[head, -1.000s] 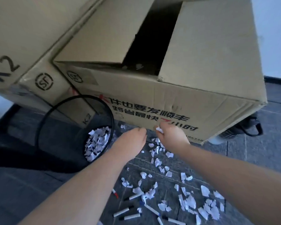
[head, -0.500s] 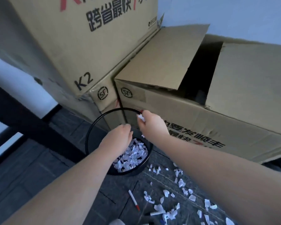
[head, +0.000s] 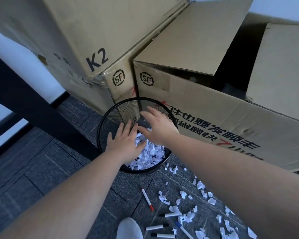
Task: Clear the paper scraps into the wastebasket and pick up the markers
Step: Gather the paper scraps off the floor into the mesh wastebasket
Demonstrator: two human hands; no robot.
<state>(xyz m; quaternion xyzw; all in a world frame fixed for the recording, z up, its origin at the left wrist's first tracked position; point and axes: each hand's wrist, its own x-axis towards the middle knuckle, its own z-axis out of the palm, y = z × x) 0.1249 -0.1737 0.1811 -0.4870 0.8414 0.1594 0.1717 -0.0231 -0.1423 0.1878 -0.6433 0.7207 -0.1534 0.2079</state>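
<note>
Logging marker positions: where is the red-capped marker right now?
Head view, lower centre: the red-capped marker lies on the carpet just below the wastebasket, left of the scattered paper scraps.

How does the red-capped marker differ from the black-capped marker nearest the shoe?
The red-capped marker lies alone on bare carpet, nearer the wastebasket, running steeply away from the camera. The black-capped marker lies almost crosswise beside the white shoe, among other markers. Both have white barrels and are still on the floor.

The wastebasket (head: pixel 110 118) is black mesh with tiny holes. The paper scraps (head: pixel 182 194) are white. One marker (head: pixel 146 198) is white with a red tip. The boxes (head: pixel 205 107) are brown with black and red writing. The floor (head: pixel 33 169) is dark grey.
</note>
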